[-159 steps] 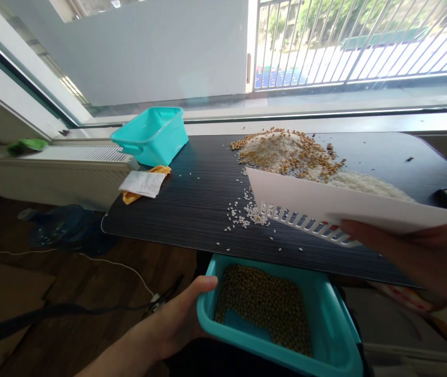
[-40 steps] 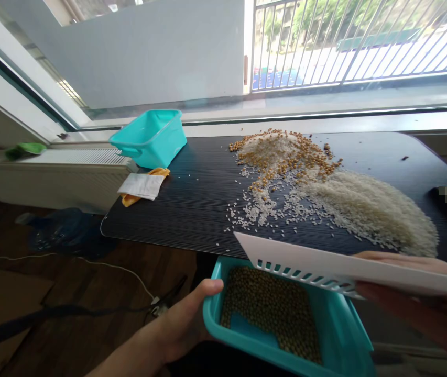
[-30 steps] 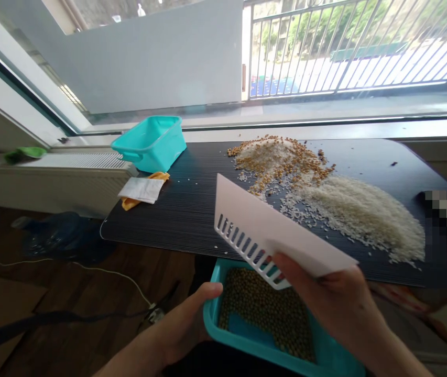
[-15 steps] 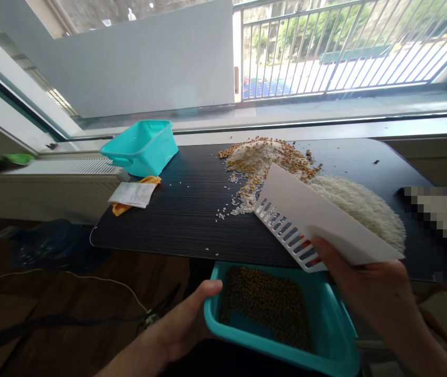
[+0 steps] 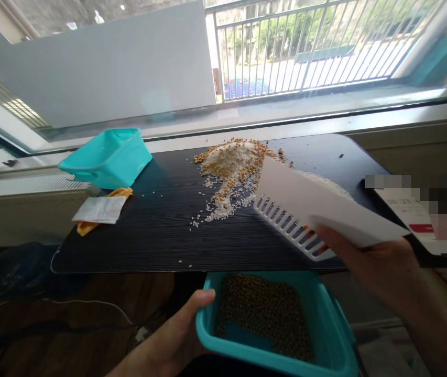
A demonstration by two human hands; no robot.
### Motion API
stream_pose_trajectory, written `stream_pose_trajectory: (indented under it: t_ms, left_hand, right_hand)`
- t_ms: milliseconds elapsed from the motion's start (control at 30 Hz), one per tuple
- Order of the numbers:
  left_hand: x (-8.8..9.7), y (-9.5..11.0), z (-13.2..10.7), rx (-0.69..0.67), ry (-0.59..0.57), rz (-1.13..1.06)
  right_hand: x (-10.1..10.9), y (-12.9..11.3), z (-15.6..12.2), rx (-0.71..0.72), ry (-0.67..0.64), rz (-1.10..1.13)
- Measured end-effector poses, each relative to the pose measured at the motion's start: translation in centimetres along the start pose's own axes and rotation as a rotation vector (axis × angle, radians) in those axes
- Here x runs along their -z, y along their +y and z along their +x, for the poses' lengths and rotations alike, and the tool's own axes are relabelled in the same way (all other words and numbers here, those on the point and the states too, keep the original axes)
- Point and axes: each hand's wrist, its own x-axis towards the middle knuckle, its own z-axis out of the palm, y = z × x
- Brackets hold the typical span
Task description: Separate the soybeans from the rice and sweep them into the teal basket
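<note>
My left hand grips the left rim of a turquoise plastic bin below the table's front edge, thumb over the rim. Small brown-green beans cover much of its floor. In my right hand is a white plastic sheet with a row of slots along its lower edge, held tilted above the table. Left of the sheet lies a heap of white rice mixed with tan beans, loose grains trailing toward me. A second pile, of white rice, is partly hidden behind the sheet.
Another turquoise bin stands at the table's back left. A folded white cloth lies on an orange one before it. The dark table backs onto a window. A partly blurred flat item lies at the right.
The view has swung right, so the table things appear further left. The white sheet now covers more of the rice pile. Both hands keep their holds.
</note>
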Motion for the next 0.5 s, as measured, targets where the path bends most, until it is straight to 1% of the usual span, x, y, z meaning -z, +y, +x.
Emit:
stream_pose_trajectory:
  t_ms: [67,133,200,233,333,400,433,500]
  left_hand:
    - [0.1,0.0,0.1,0.0,-0.013,-0.011]
    - [0.1,0.0,0.1,-0.008,-0.029,-0.02]
    - [0.0,0.0,0.1,-0.012,-0.034,-0.027]
    - [-0.1,0.0,0.1,-0.011,-0.033,-0.028]
    - [-0.4,0.1,0.0,-0.006,-0.03,-0.031]
    - [-0.5,0.2,-0.1,-0.015,-0.041,-0.043]
    - [-0.5,0.1,-0.1,-0.022,-0.048,-0.052]
    - [-0.3,0.1,-0.1,-0.031,-0.072,-0.059]
  right_hand:
    - [-0.1,0.4,-0.1,0.017,-0.045,-0.017]
    - [-0.3,0.1,0.0,-0.009,0.005,-0.046]
    - [-0.9,-0.7,0.1,-0.038,0.048,-0.024]
    - [-1.3,-1.3,0.1,-0.046,0.047,0.002]
    - [-2.9,-2.7,-0.1,-0.025,-0.072,0.067]
    - [-3.7,-2.9,-0.1,-0.01,-0.124,0.069]
    - [-3.9,-2.7,0.0,-0.016,-0.107,0.057]
    - [-3.5,-2.2,0.4,-0.047,0.001,0.004]
